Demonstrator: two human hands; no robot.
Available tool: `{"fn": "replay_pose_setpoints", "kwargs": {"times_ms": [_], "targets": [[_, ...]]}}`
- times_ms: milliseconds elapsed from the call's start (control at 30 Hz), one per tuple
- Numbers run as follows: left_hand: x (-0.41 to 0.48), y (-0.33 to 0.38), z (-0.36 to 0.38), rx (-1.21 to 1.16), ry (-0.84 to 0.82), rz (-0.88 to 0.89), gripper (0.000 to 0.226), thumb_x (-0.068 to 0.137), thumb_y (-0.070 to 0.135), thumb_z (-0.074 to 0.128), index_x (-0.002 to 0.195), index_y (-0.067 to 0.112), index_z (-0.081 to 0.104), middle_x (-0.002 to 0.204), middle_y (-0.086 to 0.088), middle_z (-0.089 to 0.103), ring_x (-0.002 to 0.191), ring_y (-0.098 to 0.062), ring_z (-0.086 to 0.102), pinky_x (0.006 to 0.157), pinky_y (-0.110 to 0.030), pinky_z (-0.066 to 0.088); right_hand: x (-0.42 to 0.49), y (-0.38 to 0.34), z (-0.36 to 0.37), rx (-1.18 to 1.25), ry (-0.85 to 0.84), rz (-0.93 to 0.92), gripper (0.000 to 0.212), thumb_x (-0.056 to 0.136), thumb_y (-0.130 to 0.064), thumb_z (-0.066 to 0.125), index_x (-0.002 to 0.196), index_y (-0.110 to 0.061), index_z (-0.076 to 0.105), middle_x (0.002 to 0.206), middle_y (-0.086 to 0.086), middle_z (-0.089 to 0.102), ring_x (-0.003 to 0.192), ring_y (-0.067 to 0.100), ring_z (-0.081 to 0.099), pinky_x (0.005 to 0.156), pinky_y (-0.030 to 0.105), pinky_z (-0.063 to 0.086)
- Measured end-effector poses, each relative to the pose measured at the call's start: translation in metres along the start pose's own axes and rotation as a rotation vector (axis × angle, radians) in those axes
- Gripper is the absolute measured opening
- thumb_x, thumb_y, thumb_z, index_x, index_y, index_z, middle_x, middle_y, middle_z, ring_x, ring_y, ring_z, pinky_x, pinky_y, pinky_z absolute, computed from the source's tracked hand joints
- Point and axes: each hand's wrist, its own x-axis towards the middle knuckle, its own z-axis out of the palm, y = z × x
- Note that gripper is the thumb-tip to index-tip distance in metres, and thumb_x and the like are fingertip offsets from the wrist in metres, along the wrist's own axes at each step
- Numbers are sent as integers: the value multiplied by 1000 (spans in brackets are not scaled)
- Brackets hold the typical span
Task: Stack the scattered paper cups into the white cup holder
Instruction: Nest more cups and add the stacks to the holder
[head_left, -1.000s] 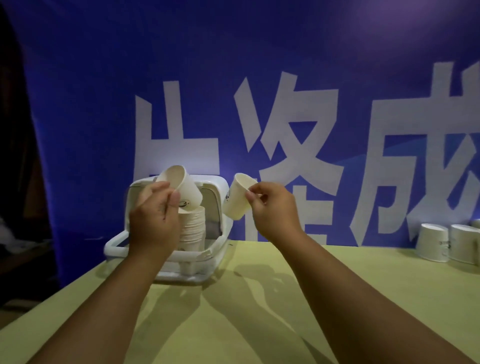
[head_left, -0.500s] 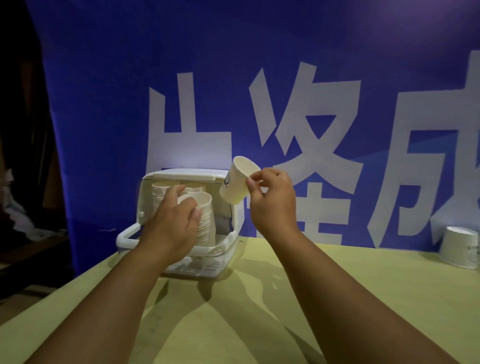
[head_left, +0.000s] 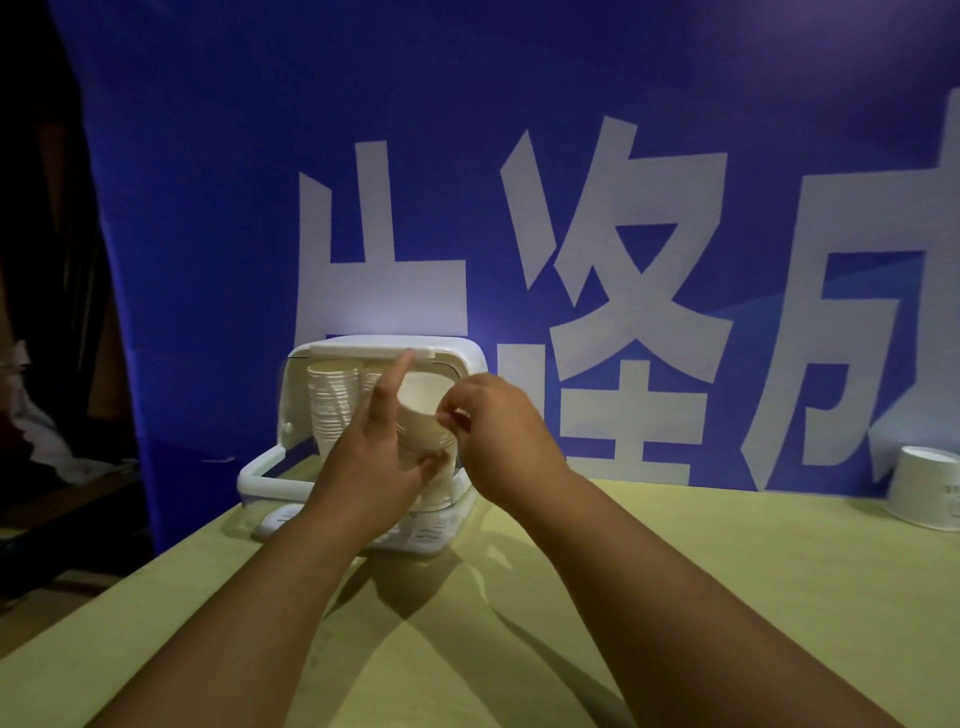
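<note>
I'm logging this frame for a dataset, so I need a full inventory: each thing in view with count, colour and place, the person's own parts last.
cup holder: one, white, lid up, on the table's far left part.
stacks of paper cups: at least two, cream, upright inside the holder; the nearer one is mostly hidden by the hands.
tilted paper cup: one, cream, held over the nearer stack.
loose paper cup: one, white, upside down at the table's far right edge, cut off by the frame.
table: one, yellow-green, across the foreground.
banner: one, blue with large white characters, behind the table.
left hand: one, against the nearer stack, index finger raised.
right hand: one, fingers pinching the tilted cup's rim.
</note>
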Motion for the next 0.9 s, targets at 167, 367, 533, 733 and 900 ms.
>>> {"fn": "replay_pose_setpoints", "kwargs": {"times_ms": [167,367,533,733,900], "targets": [[4,-7,10,158,-3,-101,60,97,33,65,151,30,39,165,6,21,146,-26,34,106,-41,47,-11,4,10,-28,-213,13,59,98,-12,60,151,-26,37,155,-1,40,133,24,49,106,37,42],[0,15,13,375,135,80,33,91,31,67,123,27,61,146,-4,46,135,-29,41,108,-52,41,-25,35,-15,56,-31,198,26,96,-31,63,122,-30,64,113,-7,69,96,11,64,86,28,53],[-4,79,48,354,-74,249,9,93,34,54,87,30,58,85,13,61,81,-12,54,81,-34,42,-53,97,-67,-105,29,282,10,97,-30,61,98,-25,70,83,-10,66,73,6,61,69,23,56],[-10,155,126,139,-304,125,13,92,35,55,82,27,61,77,11,63,74,-13,59,71,-35,55,-103,186,-142,-268,61,469,13,96,-27,59,86,-25,68,76,-9,65,68,8,61,67,29,58],[-14,226,208,-31,-438,45,8,93,33,58,86,30,62,83,11,64,76,-10,61,72,-35,59,-137,261,-212,-356,138,636,8,93,-27,64,86,-25,63,84,-8,64,76,10,60,70,27,55]]}}
